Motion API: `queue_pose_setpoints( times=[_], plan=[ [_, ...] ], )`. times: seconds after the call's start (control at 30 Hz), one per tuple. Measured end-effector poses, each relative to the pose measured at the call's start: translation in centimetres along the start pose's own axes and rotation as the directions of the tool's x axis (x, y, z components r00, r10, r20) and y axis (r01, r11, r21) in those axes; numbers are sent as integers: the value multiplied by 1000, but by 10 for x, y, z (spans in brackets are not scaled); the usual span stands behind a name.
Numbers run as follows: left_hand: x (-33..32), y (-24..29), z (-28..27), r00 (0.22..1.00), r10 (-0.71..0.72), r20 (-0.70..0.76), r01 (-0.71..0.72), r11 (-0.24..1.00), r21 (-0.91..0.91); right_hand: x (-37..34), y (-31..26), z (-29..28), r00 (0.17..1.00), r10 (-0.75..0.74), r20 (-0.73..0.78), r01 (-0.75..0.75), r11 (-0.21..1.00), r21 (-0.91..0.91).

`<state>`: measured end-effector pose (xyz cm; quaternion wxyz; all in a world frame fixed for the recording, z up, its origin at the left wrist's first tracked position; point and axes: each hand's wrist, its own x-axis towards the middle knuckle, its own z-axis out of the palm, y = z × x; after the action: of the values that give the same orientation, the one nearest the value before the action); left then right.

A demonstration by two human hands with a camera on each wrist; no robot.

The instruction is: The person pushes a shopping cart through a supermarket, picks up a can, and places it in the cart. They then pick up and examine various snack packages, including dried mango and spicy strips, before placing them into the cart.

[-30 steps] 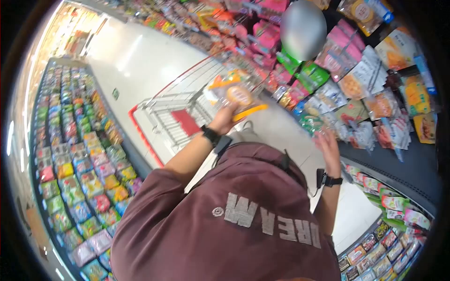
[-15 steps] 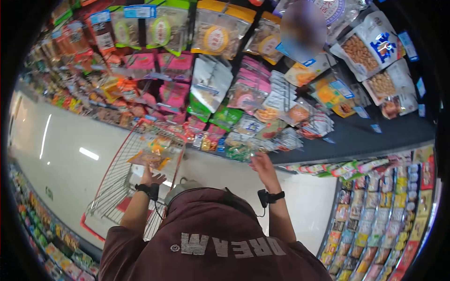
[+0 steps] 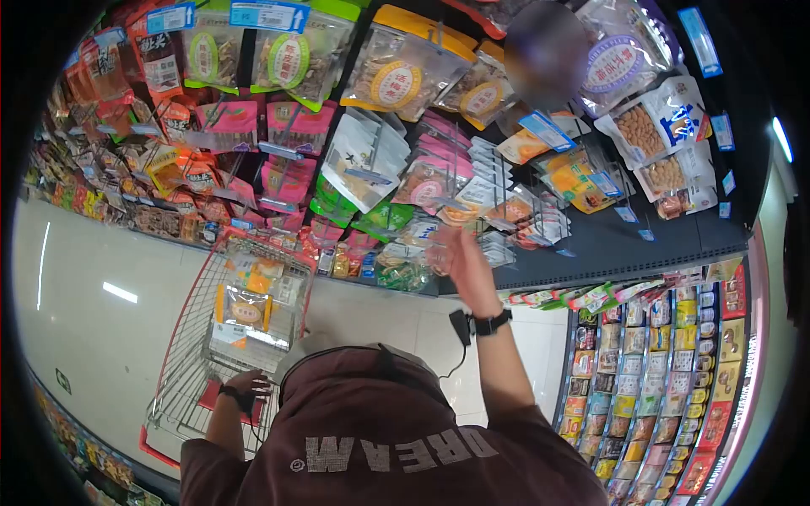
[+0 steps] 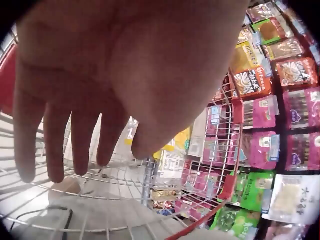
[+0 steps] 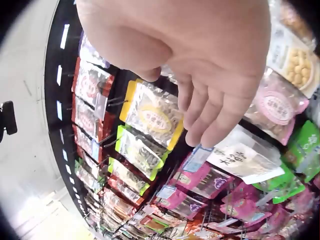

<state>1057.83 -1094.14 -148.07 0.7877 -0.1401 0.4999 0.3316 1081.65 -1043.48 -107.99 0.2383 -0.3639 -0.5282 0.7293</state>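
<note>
My left hand (image 3: 247, 382) hovers over the near end of the shopping cart (image 3: 181, 371), close to its red panel (image 3: 215, 398). Its fingers (image 4: 55, 150) are spread and straight, holding nothing. In the cart lies a clear snack bag with yellow edges (image 3: 245, 310), beside an orange-and-white packet (image 3: 257, 274). My right hand (image 3: 469, 263) is raised before the rack of hanging snack bags, its fingers loosely bent and no bag in its grasp. In the right wrist view, those fingertips overlap a price tag (image 5: 197, 159) near a white packet (image 5: 247, 157).
Rows of hanging bags fill the rack ahead, among them a large yellow-topped bag (image 3: 405, 72) and pink packets (image 3: 295, 126). The dark shelf ledge (image 3: 591, 261) juts out at the right. Another stocked shelf (image 3: 641, 379) stands beyond it. Pale floor tiles (image 3: 93, 278) stretch left.
The yellow-edged bag has gone from my left hand into the cart, and that hand has drawn back toward me. My right hand has lifted higher before the rack. The head view has swung right.
</note>
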Motion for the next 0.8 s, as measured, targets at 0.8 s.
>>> queue_pose_setpoints(
  times=[0.8],
  plan=[
    [-116, 153, 98, 575, 785, -230, -796, 602, 62, 155, -89, 99, 844, -528, 88, 535, 823, -192]
  ],
)
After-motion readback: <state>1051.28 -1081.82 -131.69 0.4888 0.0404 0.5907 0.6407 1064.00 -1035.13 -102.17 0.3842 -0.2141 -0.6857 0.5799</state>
